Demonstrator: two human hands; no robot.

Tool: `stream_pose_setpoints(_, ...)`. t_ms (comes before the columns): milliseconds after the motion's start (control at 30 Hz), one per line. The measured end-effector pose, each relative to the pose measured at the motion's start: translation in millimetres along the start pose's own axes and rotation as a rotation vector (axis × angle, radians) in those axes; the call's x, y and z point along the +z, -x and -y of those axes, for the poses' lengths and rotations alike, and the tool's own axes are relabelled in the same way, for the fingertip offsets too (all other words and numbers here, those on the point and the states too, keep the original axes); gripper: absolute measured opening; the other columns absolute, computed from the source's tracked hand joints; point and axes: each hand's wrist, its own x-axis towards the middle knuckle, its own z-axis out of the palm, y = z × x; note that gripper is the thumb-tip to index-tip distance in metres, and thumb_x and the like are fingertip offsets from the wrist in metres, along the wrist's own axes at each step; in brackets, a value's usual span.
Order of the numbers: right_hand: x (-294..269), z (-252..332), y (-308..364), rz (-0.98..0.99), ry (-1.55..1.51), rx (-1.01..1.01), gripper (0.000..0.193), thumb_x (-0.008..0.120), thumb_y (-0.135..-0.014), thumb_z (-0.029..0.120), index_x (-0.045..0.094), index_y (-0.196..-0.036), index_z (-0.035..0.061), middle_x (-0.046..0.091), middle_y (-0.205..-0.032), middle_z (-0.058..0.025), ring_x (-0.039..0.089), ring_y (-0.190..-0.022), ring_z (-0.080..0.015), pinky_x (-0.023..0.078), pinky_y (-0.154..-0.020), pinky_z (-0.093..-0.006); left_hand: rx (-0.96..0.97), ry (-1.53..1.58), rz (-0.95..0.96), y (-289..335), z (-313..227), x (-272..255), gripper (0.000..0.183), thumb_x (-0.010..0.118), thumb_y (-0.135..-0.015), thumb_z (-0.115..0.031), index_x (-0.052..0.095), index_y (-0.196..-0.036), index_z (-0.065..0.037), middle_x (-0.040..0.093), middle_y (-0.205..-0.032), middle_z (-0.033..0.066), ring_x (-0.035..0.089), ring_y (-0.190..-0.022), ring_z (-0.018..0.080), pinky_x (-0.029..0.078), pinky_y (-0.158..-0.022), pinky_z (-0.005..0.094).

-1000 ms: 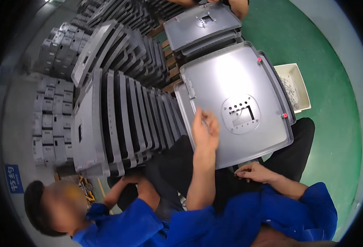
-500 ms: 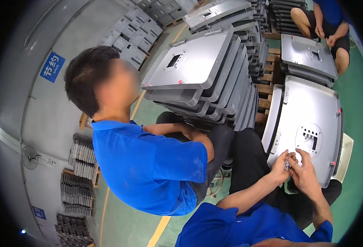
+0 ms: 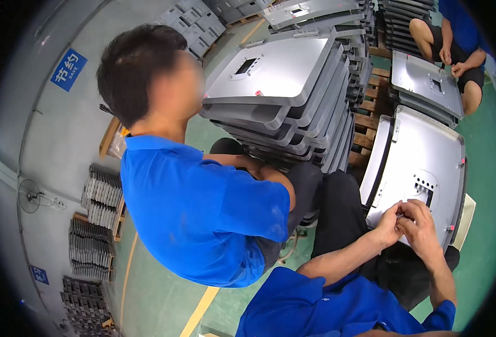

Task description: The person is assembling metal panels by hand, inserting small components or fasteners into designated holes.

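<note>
A large silver metal panel lies in front of my knees, with a dark rectangular cutout and a row of round holes in its middle. Over its near edge, just short of the cutout, my left hand and my right hand meet. The left one is curled around small grey pieces, mostly hidden behind fingers; their kind is too small to tell. Bent and pinched against it are the right hand's fingers, and what they grip cannot be made out. Red bits stick up along the panel's right edge.
Close on my left sits a co-worker in a blue shirt, beside a tall stack of similar panels. Another person crouches at a farther panel. Wooden pallets lie between the stacks. A pale bin stands right of my panel.
My right hand has closed in over the left, covering most of the small grey pieces that showed in the left palm before. The view has shifted slightly.
</note>
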Motion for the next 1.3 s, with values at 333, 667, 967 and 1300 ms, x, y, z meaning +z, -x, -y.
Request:
stream_pose_setpoints(333, -22.4, -29.8, -5.3, -0.269, 0.017, 0.314, 0.02, 0.065, -0.078, -0.01, 0.06, -0.097, -0.0018, 0.067, -0.099, -0.0164, 0.066, -0.085, -0.0319, 0.054, -0.074, -0.0378, -0.01, -0.299, -0.081, 9.3, -15.2, 51.2, 0.027, 0.058, -0.096, -0.034, 0.057, -0.094, -0.007, 0.042, -0.068, -0.0066, 0.037, -0.05, 0.0016, 0.024, -0.04, 0.0176)
stream_pose_setpoints(667, -5.1, -38.9, -1.1, -0.264, 0.016, 0.27, 0.017, 0.07, -0.075, -0.007, 0.063, -0.09, -0.0006, 0.066, -0.091, -0.0135, 0.064, -0.077, -0.0287, 0.052, -0.067, -0.0343, 0.013, -0.351, 0.059, 12.0, -27.3, 58.2, 0.024, 0.062, -0.095, -0.031, 0.057, -0.094, -0.007, 0.04, -0.068, -0.0068, 0.035, -0.05, 0.0002, 0.023, -0.04, 0.0169)
stream_pose_setpoints(967, -3.6, -23.3, -12.7, -0.261, -0.106, 0.216, 0.018, 0.071, -0.074, -0.008, 0.063, -0.089, -0.0005, 0.065, -0.089, -0.0129, 0.062, -0.078, -0.0264, 0.049, -0.067, -0.0345, -0.038, -0.3, 0.044, 21.7, -26.7, 51.2, 0.025, 0.06, -0.095, -0.032, 0.052, -0.087, -0.01, 0.04, -0.068, -0.0069, 0.034, -0.05, 0.0004, 0.022, -0.039, 0.0169)
stream_pose_setpoints(1300, -13.1, -35.8, 2.0, -0.2, -0.435, 0.346, 0.018, 0.072, -0.077, 0.003, 0.072, -0.095, 0.0034, 0.069, -0.096, -0.0129, 0.067, -0.09, -0.0271, 0.054, -0.078, -0.0343, -0.053, -0.256, 0.01, 20.1, -28.4, 58.1, 0.025, 0.052, -0.099, -0.023, 0.056, -0.102, 0.002, 0.038, -0.07, -0.0047, 0.03, -0.052, 0.0026, 0.023, -0.043, 0.0189)
